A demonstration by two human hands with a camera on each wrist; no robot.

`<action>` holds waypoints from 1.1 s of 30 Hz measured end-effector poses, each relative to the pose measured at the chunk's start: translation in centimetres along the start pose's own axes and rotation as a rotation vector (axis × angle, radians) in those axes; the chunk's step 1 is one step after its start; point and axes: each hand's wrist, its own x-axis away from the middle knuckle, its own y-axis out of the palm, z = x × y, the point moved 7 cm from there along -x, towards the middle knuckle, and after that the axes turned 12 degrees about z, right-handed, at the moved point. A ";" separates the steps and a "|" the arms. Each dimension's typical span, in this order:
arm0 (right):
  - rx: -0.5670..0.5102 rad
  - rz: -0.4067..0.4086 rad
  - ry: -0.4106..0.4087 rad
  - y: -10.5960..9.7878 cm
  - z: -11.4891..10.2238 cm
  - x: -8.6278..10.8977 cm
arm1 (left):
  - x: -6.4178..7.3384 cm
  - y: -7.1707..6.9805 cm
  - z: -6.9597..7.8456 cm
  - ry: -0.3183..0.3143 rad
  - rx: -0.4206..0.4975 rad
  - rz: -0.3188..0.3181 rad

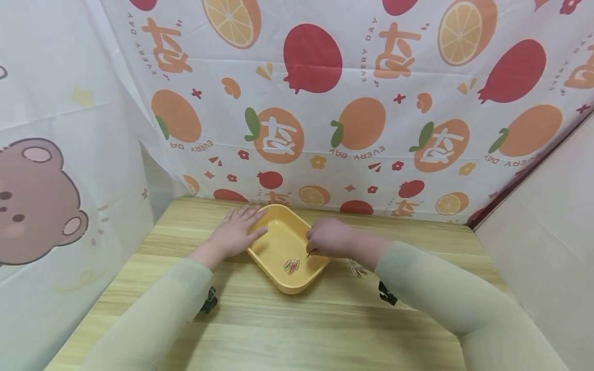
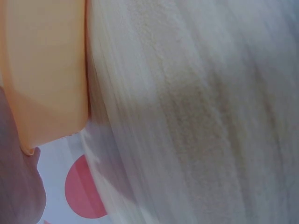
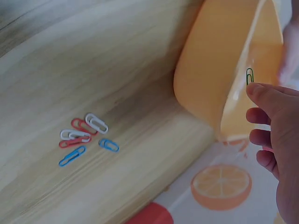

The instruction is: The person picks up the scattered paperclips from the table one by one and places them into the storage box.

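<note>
My right hand point(image 1: 331, 238) pinches a green paper clip point(image 3: 250, 74) between thumb and forefinger, over the right side of a yellow plastic tray point(image 1: 274, 247). A small pile of paper clips point(image 1: 291, 266) lies inside, toward the tray's near end. My left hand point(image 1: 234, 234) rests on the left rim with its fingers spread and straight. Right of the tray, several loose paper clips point(image 3: 74, 135) in red, white and blue lie on the table, partly behind my right forearm in the head view. The left wrist view catches the tray's outer wall point(image 2: 46, 70) and part of my hand.
The wood-grain table point(image 1: 287, 330) ends at a fruit-printed cloth point(image 1: 320, 118) hanging behind the tray. A bear-printed cloth point(image 1: 37, 201) hangs at the left, and a pale wall point(image 1: 543, 242) bounds the right side. A dark wrist mount point(image 1: 386, 293) shows under the right sleeve.
</note>
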 end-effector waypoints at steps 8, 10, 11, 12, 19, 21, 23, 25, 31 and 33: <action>-0.005 -0.119 0.002 1.4 -1.3 -1.7 | 0.0 -0.5 0.2 0.009 -0.004 0.012; 0.007 -0.140 0.008 1.9 -1.5 -2.2 | 0.1 -0.5 0.2 0.008 -0.003 0.013; 0.011 -0.152 0.012 2.2 -1.7 -2.4 | 0.1 -0.5 0.2 0.005 -0.002 0.011; 0.014 -0.162 0.016 2.4 -1.8 -2.7 | 0.1 -0.4 0.1 0.003 0.003 0.012; 0.020 -0.202 0.002 4.1 -2.7 -3.9 | 0.0 0.1 0.0 0.002 0.010 0.017; 0.024 -0.212 -0.002 4.5 -2.9 -4.1 | 0.0 0.0 0.0 -0.001 0.008 0.021; 0.034 -0.225 0.005 4.9 -2.9 -4.2 | 0.0 -0.1 0.1 -0.002 0.014 0.023; 0.046 -0.235 0.017 5.1 -2.9 -4.3 | 0.0 -0.1 0.2 -0.006 0.019 0.020; 0.030 -0.236 0.077 5.4 -2.6 -4.6 | 0.1 -0.2 0.3 -0.003 0.012 0.004; 0.019 -0.232 0.086 5.3 -2.5 -4.7 | 0.2 -0.3 0.3 -0.003 0.009 0.003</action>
